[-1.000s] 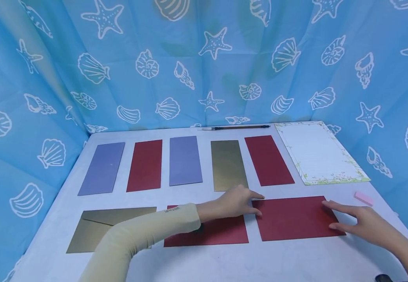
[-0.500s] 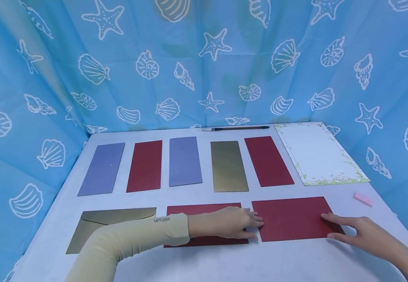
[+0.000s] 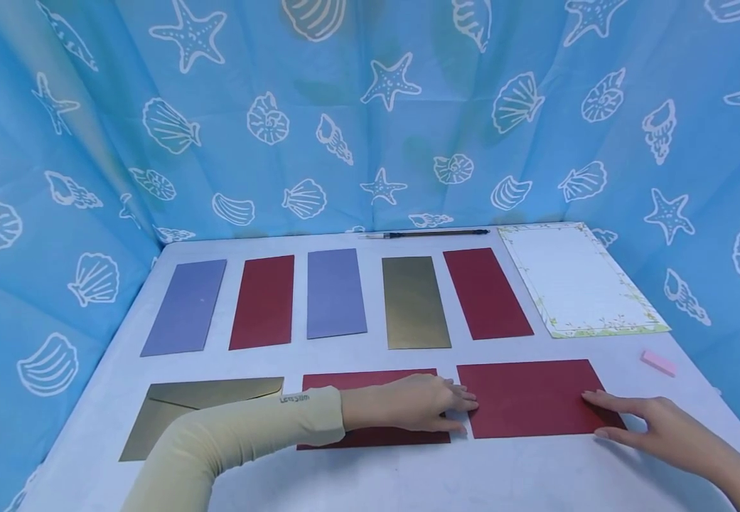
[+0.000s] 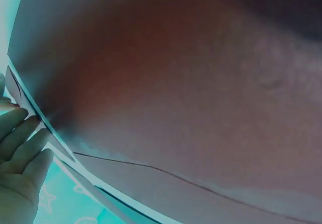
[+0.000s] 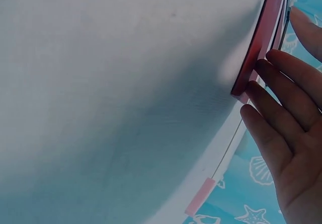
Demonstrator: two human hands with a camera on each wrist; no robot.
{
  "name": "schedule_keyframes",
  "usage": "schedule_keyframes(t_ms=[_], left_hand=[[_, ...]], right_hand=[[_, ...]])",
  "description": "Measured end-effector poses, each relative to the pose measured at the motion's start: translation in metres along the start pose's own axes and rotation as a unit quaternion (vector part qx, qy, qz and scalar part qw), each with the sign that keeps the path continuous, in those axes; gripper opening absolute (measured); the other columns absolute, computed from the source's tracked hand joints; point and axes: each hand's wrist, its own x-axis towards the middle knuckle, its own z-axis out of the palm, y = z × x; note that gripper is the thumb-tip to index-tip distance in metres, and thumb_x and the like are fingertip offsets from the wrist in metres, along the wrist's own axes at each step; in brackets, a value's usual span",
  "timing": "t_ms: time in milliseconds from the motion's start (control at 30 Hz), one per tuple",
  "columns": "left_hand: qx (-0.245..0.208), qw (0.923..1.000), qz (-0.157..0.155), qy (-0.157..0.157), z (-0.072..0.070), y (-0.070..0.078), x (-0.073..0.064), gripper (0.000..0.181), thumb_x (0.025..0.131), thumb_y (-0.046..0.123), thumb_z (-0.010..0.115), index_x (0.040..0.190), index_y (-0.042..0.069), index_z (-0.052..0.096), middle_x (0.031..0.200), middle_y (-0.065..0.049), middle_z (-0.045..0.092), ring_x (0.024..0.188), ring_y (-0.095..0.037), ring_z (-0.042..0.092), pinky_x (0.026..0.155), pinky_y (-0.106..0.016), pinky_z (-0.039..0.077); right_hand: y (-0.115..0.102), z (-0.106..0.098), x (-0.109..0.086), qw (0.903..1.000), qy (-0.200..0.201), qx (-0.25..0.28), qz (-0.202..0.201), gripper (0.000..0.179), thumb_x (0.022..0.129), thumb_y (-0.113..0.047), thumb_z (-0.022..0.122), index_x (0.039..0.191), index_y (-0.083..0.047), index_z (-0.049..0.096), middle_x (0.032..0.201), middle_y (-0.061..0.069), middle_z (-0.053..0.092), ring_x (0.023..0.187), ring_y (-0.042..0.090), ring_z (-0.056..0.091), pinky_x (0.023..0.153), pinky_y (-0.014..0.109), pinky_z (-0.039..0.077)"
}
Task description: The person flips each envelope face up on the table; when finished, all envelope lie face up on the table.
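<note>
A red envelope (image 3: 536,398) lies flat at the front right. My left hand (image 3: 411,404) stretches across a second red envelope (image 3: 370,380), and its extended fingertips touch the left edge of the first one. At the opposite short edge, the fingertips of my right hand (image 3: 657,427) rest on the red paper, with the thumb near the lower corner. In the right wrist view, the relaxed, straight fingers (image 5: 271,116) reach the end of the red envelope (image 5: 251,58). The left wrist view shows straight, spread fingers (image 4: 22,138) beside the paper's edge.
A gold envelope (image 3: 178,427) lies front left, partly under my left sleeve. Behind stands a row of purple (image 3: 184,306), red and gold envelopes. At the right are a bordered sheet (image 3: 587,277) and a pink eraser (image 3: 659,362); a brush (image 3: 436,232) lies by the back curtain.
My left hand has come down from the envelope's upper left corner and flattened along its left edge. My right hand has shifted slightly left at the right edge.
</note>
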Motion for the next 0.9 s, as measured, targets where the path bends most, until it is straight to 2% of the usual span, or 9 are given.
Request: schedule_keyframes(t_ms=[133,233,333,400,467,567,633,767,900], left_hand=[[-0.015,0.9997,0.006,0.02,-0.004,-0.003,-0.002,0.049,0.096,0.036,0.06,0.139,0.013,0.054,0.137,0.004,0.055,0.128,-0.004,0.045,0.102,-0.016,0.034],[-0.029,0.9975,0.014,0.063,-0.008,-0.007,-0.004,0.051,0.094,0.035,0.064,0.138,0.011,0.054,0.136,0.002,0.056,0.127,-0.006,0.047,0.1,-0.015,0.035],[-0.043,0.9933,0.022,0.105,-0.011,-0.013,-0.006,0.053,0.092,0.034,0.066,0.137,0.008,0.054,0.135,-0.001,0.057,0.125,-0.009,0.05,0.099,-0.014,0.035],[-0.057,0.9906,0.026,0.122,-0.011,-0.017,-0.008,0.054,0.092,0.034,0.067,0.138,0.007,0.054,0.135,-0.002,0.057,0.124,-0.011,0.051,0.1,-0.014,0.034],[-0.071,0.9885,0.028,0.131,-0.012,-0.021,-0.008,0.056,0.092,0.035,0.067,0.138,0.006,0.053,0.135,-0.003,0.056,0.125,-0.011,0.05,0.101,-0.015,0.033],[-0.094,0.9849,0.026,0.143,-0.012,-0.026,-0.007,0.057,0.091,0.035,0.067,0.138,0.005,0.053,0.135,-0.004,0.057,0.127,-0.009,0.049,0.101,-0.015,0.032],[-0.103,0.9828,0.02,0.152,-0.013,-0.03,-0.006,0.057,0.091,0.034,0.068,0.138,0.005,0.053,0.135,-0.004,0.057,0.126,-0.008,0.049,0.1,-0.013,0.034],[-0.114,0.9801,0.01,0.162,-0.013,-0.038,-0.004,0.057,0.09,0.032,0.069,0.137,0.004,0.053,0.134,-0.005,0.058,0.121,-0.008,0.054,0.093,-0.011,0.039],[-0.12,0.9779,0.005,0.171,-0.013,-0.048,-0.001,0.056,0.09,0.03,0.07,0.136,0.001,0.054,0.131,-0.008,0.06,0.108,-0.012,0.063,0.09,-0.012,0.042]], right_hand=[[0.0,-0.002,0.002,0.9998,0.014,0.006,-0.015,0.06,0.08,-0.042,0.076,0.129,-0.009,0.063,0.114,0.011,0.068,0.094,0.015,0.064,0.068,0.022,0.053],[-0.002,-0.005,0.003,0.9983,0.051,0.004,-0.03,0.057,0.079,-0.037,0.078,0.129,-0.014,0.064,0.112,0.009,0.069,0.091,0.004,0.063,0.066,0.021,0.053],[-0.005,-0.009,0.005,0.9961,0.079,0.012,-0.038,0.056,0.078,-0.03,0.081,0.13,-0.016,0.063,0.112,0.013,0.069,0.081,-0.001,0.059,0.058,0.02,0.048],[-0.006,-0.012,0.007,0.995,0.091,0.011,-0.039,0.058,0.077,-0.026,0.082,0.13,-0.014,0.063,0.113,0.017,0.068,0.08,0.002,0.059,0.056,0.02,0.045],[-0.007,-0.015,0.01,0.9943,0.099,0.013,-0.036,0.06,0.076,-0.025,0.082,0.13,-0.009,0.062,0.115,0.02,0.066,0.084,0.003,0.059,0.054,0.019,0.046],[-0.007,-0.019,0.015,0.9917,0.123,0.018,-0.032,0.063,0.073,-0.024,0.085,0.129,-0.005,0.061,0.122,0.02,0.062,0.102,0.004,0.055,0.055,0.02,0.051],[-0.006,-0.021,0.019,0.9898,0.135,0.027,-0.036,0.067,0.073,-0.022,0.085,0.132,-0.005,0.059,0.125,0.022,0.059,0.104,0.002,0.051,0.053,0.02,0.051],[-0.004,-0.023,0.029,0.9859,0.154,0.026,-0.059,0.071,0.072,-0.016,0.085,0.136,-0.011,0.056,0.129,0.023,0.053,0.108,-0.005,0.042,0.051,0.022,0.051],[-0.005,-0.026,0.042,0.9817,0.169,0.015,-0.087,0.075,0.07,-0.011,0.085,0.139,-0.014,0.054,0.135,0.018,0.047,0.121,-0.017,0.025,0.06,0.028,0.056]])
